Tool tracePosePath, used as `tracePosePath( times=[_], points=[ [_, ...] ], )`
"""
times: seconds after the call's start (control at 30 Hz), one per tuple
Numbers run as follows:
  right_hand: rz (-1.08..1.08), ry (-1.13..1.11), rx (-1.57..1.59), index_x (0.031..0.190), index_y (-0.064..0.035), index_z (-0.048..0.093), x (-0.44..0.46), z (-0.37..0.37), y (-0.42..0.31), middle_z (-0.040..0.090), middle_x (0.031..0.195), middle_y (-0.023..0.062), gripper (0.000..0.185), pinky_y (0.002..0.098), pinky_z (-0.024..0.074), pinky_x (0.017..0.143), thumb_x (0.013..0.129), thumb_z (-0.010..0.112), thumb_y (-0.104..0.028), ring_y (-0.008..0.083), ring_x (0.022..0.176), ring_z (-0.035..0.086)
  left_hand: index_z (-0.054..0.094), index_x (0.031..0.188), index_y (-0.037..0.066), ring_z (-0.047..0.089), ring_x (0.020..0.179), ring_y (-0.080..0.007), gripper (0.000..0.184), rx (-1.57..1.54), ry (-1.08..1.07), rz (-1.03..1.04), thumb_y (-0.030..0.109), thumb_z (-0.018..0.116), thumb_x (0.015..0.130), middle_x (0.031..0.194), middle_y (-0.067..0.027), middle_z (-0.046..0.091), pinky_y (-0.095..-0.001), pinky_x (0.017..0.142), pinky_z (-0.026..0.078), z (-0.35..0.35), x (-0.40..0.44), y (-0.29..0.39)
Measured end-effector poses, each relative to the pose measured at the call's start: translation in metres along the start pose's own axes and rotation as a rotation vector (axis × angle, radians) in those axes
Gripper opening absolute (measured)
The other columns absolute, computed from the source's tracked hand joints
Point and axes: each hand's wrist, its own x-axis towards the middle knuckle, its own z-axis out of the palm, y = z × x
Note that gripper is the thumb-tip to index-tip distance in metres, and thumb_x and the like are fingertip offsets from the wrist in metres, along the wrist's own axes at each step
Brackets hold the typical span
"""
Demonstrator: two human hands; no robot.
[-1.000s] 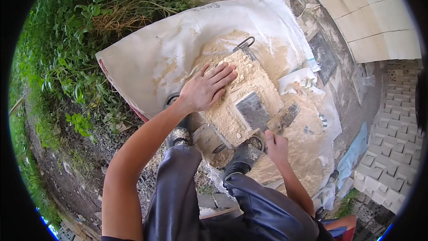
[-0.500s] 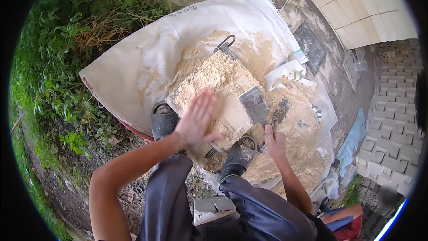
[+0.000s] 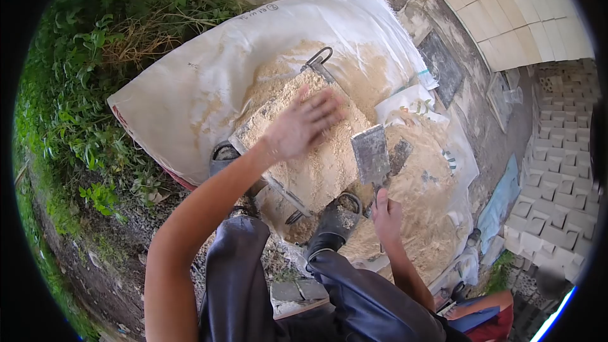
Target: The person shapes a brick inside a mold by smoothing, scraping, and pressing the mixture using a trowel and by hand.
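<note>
Left hand [image 3: 306,125]: palm down over the mold [image 3: 288,195], fingers spread and straight, gripping nothing; motion blur, so cannot tell how firmly it meets the pale crumbly powder [image 3: 278,117] there. Right hand [image 3: 386,215]: fingers curled tight round the handle of a flat metal scraper [image 3: 371,155], thumb lying along it. Scraper blade is tilted, near the mold's right-hand edge, dusted pale; cannot tell whether it touches. Mold is rectangular, sits skewed in front of the person's feet, top mostly covered by powder. A wire loop [image 3: 318,57] sticks out at its far end, another at the near end beside the right shoe. Mold's on a white woven sack [image 3: 183,85] spread over the ground, printed marks along the far edge. More powder is scattered round the mold and heaped thick on the sack to its right, with a dark flat piece [image 3: 400,155] lying in it just beside the blade. Dark shoes [image 3: 335,223] stand close to the mold's near side, powder on the right one. Green plants [image 3: 76,101] left, stacked pale blocks [image 3: 551,177] and a blue sheet [image 3: 498,199] right, another person's arm [image 3: 484,304] lower right.
</note>
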Motion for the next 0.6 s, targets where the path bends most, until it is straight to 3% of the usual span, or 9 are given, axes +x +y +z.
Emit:
tracePosePath(
  times=[0.03,0.07,0.13,0.2,0.27,0.3,0.43,0.5,0.6],
  points=[
    [-0.018,-0.022,0.022,0.053,-0.0066,0.044,-0.005,0.001,-0.01,0.039,0.051,-0.0034,0.061,0.0273,0.0275,0.045,0.096,0.049,-0.049,0.0064,0.049,0.035,0.028,0.149,0.02,0.007,0.146,-0.0224,0.053,-0.024,0.105,-0.118,0.038,0.034,0.1,0.157,-0.0015,0.018,-0.051,0.118,-0.001,-0.002,-0.004,-0.009],
    [-0.037,-0.042,0.047,0.053,-0.0068,0.044,-0.008,0.003,-0.018,0.04,0.051,-0.0037,0.06,0.0268,0.0278,0.045,0.096,0.05,-0.048,0.006,0.049,0.035,0.028,0.149,0.02,0.007,0.146,-0.0224,0.053,-0.026,0.101,-0.116,0.038,0.034,0.1,0.157,-0.0015,0.018,-0.051,0.118,-0.001,-0.004,-0.009,-0.015],
    [-0.039,-0.051,0.01,0.053,-0.0045,0.046,-0.009,0.018,-0.033,0.041,0.05,-0.001,0.062,0.0293,0.0299,0.045,0.096,0.049,-0.049,0.0088,0.048,0.037,0.029,0.148,0.016,0.009,0.146,-0.0237,0.052,-0.031,0.134,-0.356,0.034,0.035,0.1,0.157,-0.0022,0.018,-0.0527,0.117,0.0,-0.009,-0.018,-0.022],
    [-0.051,-0.059,-0.031,0.053,-0.0022,0.047,0.001,0.027,-0.03,0.042,0.049,0.0018,0.064,0.0318,0.0321,0.046,0.096,0.049,-0.05,0.0116,0.047,0.039,0.029,0.147,0.012,0.01,0.146,-0.0259,0.051,-0.054,0.153,-0.373,0.03,0.037,0.1,0.157,-0.004,0.019,-0.0531,0.117,0.004,-0.007,-0.025,-0.022],
    [-0.058,-0.183,-0.449,0.057,0.003,0.049,0.028,0.038,0.001,0.042,0.047,0.0105,0.069,0.0392,0.0357,0.048,0.095,0.046,-0.055,0.021,0.044,0.043,0.029,0.147,0.011,0.012,0.145,-0.0272,0.051,-0.094,0.149,-0.404,0.028,0.036,0.1,0.156,-0.0058,0.021,-0.0487,0.118,0.01,-0.009,-0.028,-0.021],
    [-0.097,-0.147,-0.508,0.061,0.0052,0.05,0.029,0.041,-0.003,0.039,0.048,0.0153,0.071,0.0437,0.0366,0.051,0.094,0.043,-0.058,0.0274,0.045,0.042,0.029,0.147,0.011,0.012,0.145,-0.0272,0.051,-0.086,0.16,-0.401,0.028,0.036,0.1,0.156,-0.0058,0.021,-0.0487,0.118,0.01,-0.01,-0.027,-0.022],
    [-0.061,-0.132,-0.537,0.059,0.0047,0.051,0.022,0.028,-0.024,0.04,0.048,0.0141,0.07,0.0431,0.0365,0.051,0.094,0.045,-0.056,0.0259,0.046,0.042,0.03,0.146,0.008,0.018,0.143,-0.0294,0.05,-0.165,0.173,-0.394,0.025,0.037,0.099,0.155,-0.0087,0.023,-0.0419,0.117,0.017,-0.012,-0.027,-0.021],
    [-0.144,-0.118,-0.255,0.058,0.0057,0.052,0.013,0.025,-0.022,0.043,0.048,0.0169,0.071,0.044,0.0368,0.052,0.094,0.046,-0.056,0.0297,0.046,0.044,0.03,0.146,0.007,0.02,0.143,-0.0301,0.05,-0.14,0.177,-0.407,0.023,0.037,0.099,0.154,-0.0094,0.024,-0.0406,0.117,0.018,-0.01,-0.027,-0.021],
    [-0.165,-0.125,-0.207,0.057,0.0055,0.052,0.01,0.028,0.001,0.043,0.047,0.0142,0.068,0.0417,0.0362,0.05,0.094,0.05,-0.051,0.0251,0.045,0.045,0.03,0.145,0.005,0.019,0.143,-0.031,0.05,-0.129,0.194,-0.376,0.025,0.035,0.1,0.154,-0.0109,0.024,-0.0416,0.117,0.017,-0.01,-0.029,-0.021]
  ],
)
